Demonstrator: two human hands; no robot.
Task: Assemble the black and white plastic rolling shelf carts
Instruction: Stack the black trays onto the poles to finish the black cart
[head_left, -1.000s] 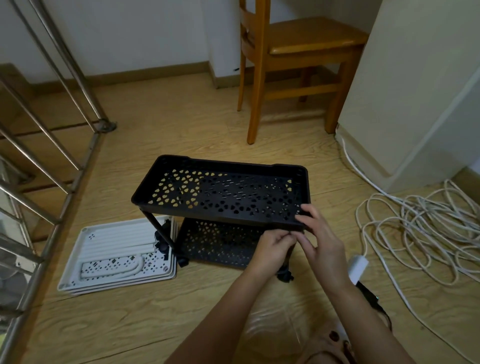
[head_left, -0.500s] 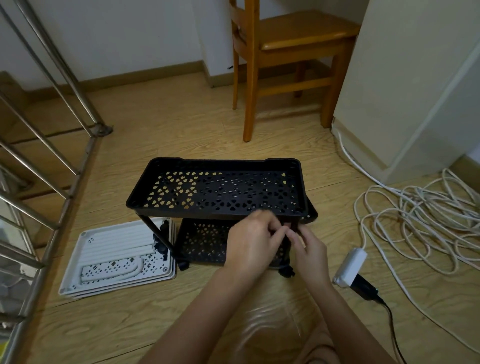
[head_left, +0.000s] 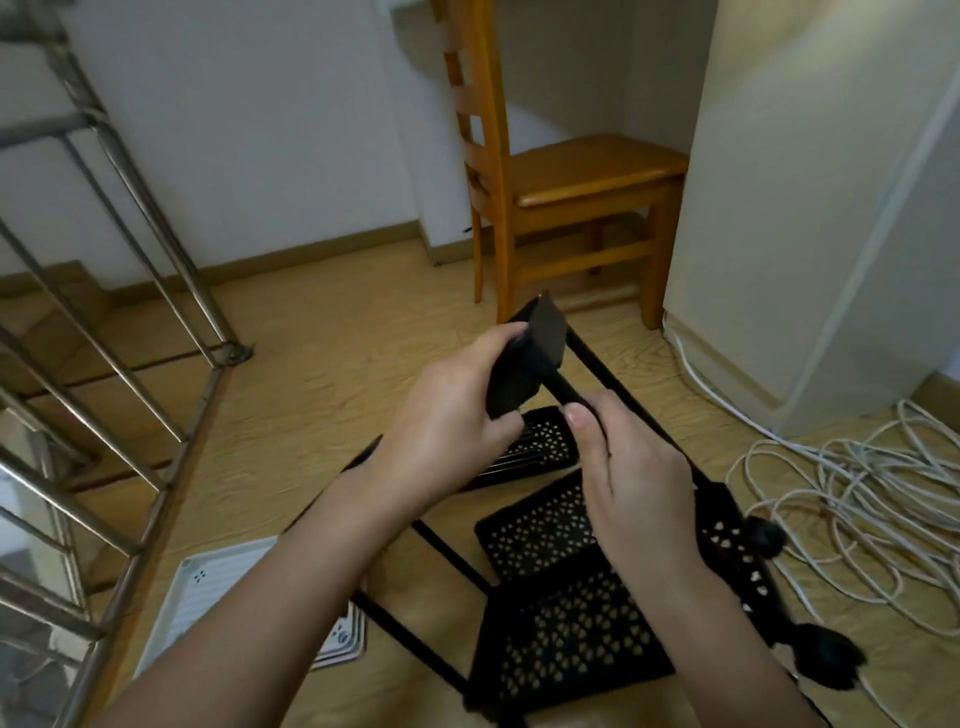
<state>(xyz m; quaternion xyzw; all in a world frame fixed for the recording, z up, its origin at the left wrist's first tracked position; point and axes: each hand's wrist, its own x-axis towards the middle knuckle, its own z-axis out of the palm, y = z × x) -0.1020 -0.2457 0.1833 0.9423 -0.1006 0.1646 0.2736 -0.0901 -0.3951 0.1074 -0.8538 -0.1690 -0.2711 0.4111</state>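
The black plastic cart (head_left: 566, 644) is tipped up toward me, its perforated shelves seen almost edge-on and its black wheels (head_left: 826, 662) pointing right. My left hand (head_left: 452, 410) grips a corner of the upper black shelf (head_left: 540, 338). My right hand (head_left: 628, 467) pinches the black post (head_left: 563, 389) that runs into that corner. A stack of white shelf trays (head_left: 218, 587) lies flat on the floor at lower left, partly hidden by my left forearm.
A wooden chair (head_left: 561, 176) stands behind the cart. A white cabinet (head_left: 810, 208) fills the right side, with coiled white cable (head_left: 857, 519) on the floor before it. A metal stair railing (head_left: 119, 312) runs along the left. The floor is wood-patterned.
The cart has gone from standing upright to tilted toward me and lifted. My left hand moved onto the top shelf corner and my right hand onto the post. The camera looks higher.
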